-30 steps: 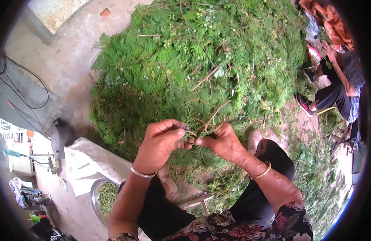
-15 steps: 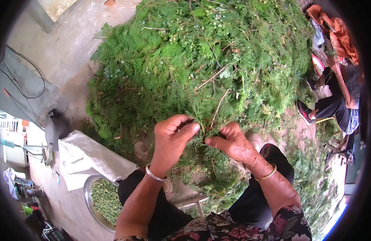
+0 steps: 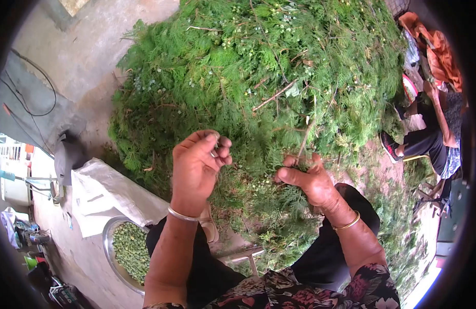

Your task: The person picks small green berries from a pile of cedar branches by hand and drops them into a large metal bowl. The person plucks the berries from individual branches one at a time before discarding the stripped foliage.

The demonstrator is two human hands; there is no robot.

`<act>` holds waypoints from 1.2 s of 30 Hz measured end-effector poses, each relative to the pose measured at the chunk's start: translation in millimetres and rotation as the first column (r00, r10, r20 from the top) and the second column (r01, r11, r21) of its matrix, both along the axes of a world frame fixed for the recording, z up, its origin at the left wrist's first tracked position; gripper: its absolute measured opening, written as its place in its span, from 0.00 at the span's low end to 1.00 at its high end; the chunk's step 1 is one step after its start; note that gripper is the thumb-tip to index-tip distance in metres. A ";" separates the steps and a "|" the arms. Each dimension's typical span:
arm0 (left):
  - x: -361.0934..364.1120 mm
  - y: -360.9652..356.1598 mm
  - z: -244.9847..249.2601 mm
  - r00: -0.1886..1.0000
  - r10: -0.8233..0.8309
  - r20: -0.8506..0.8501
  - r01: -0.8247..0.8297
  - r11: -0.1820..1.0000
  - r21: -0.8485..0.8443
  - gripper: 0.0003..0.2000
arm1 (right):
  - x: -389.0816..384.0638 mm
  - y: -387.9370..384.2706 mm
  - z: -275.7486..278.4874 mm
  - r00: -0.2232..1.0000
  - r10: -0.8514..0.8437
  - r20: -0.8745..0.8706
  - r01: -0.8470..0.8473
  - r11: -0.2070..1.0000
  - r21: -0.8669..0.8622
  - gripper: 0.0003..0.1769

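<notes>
A large heap of green conifer branches (image 3: 238, 77) with small pale cones fills the upper middle. My right hand (image 3: 312, 183) is closed around a leafy sprig (image 3: 294, 200) whose brown stem (image 3: 307, 135) rises above the fingers. My left hand (image 3: 201, 159), to its left and apart from the sprig, has its fingers curled together in a pinch; what lies between the fingertips is too small to make out. A metal basin (image 3: 108, 246) at the lower left holds many small green cones (image 3: 131, 252).
A white sack (image 3: 111, 190) lies beside the basin. Another person (image 3: 433, 131) sits at the right near an orange cloth (image 3: 436, 49). A cable (image 3: 50, 87) hangs at the left. A small wooden frame (image 3: 245, 255) stands between my knees.
My left hand has moved left and slightly up, away from the sprig. My right hand has shifted a little right with the sprig and stem.
</notes>
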State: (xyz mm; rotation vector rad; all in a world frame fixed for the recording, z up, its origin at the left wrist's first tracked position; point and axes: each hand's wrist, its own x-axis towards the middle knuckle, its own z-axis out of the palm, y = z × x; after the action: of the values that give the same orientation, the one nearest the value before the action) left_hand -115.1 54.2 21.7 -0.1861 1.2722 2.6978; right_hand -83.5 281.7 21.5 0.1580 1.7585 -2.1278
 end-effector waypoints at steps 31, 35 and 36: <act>11.7 -3.2 8.0 0.992 -0.106 0.064 0.124 0.884 -0.450 0.03 | 2.2 18.9 4.8 0.956 0.195 0.220 -0.138 0.958 -0.253 0.26; 5.1 -10.0 6.3 0.991 0.122 0.053 -0.062 0.777 -0.627 0.04 | 3.7 10.8 4.8 0.966 0.206 0.157 -0.163 0.955 -0.248 0.22; 4.5 -10.7 4.6 0.992 0.114 0.059 -0.053 0.780 -0.624 0.04 | -0.3 11.0 4.9 0.946 0.289 0.148 -0.243 0.933 -0.266 0.21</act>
State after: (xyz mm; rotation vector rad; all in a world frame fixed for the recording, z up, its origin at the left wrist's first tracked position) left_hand -110.6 43.4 26.3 -0.4457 2.1242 2.1829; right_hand -83.8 292.7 26.4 0.0446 1.3171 -2.0351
